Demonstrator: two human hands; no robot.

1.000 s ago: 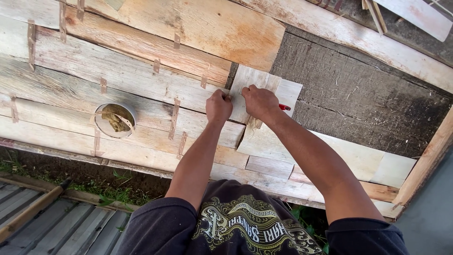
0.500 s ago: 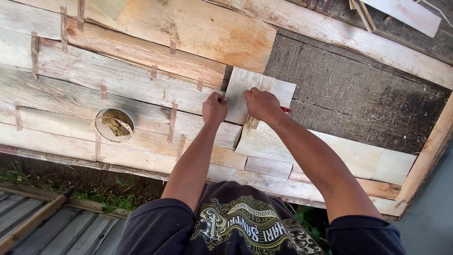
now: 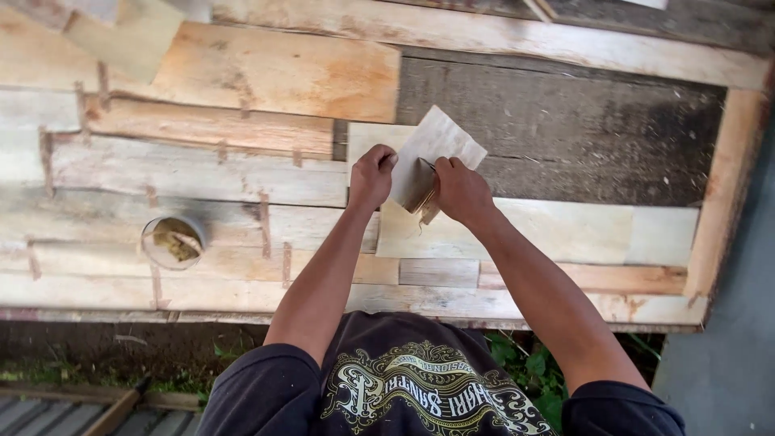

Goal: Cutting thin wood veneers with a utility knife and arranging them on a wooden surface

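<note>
Left hand [image 3: 371, 176] closed in a fist on the left edge of a pale sheet [image 3: 440, 145]. Right hand [image 3: 462, 192] closed on the lower right part of the same sheet, with a thin dark tool [image 3: 425, 165] pinched at the fingertips; kind of tool too small to tell. Hands close together, not touching, the sheet between them. Sheet tilted, one corner raised toward the far side, lower edge curled up off the boards.

Sheet located near the middle of a panel [image 3: 202, 173] of mixed wooden boards, just where the pale planks meet a dark grey board [image 3: 565, 113]. Below the hands, a light square board [image 3: 557, 230], touching the lower edge of the sheet area. Far edge of the panel bounded by a long pale batten [image 3: 484, 36]; right edge bounded by an upright batten [image 3: 722, 186].

Round tin [image 3: 173, 241] standing toward the left part of the panel, near the front edge, well apart from both hands; yellowish contents inside, not identifiable. Short nail-like pegs [image 3: 264, 218] protruding from several planks between tin and hands.

Grass [image 3: 525, 367] and dark soil below the front edge of the panel. Corrugated metal [image 3: 48, 416] at the lower left corner of the view.
</note>
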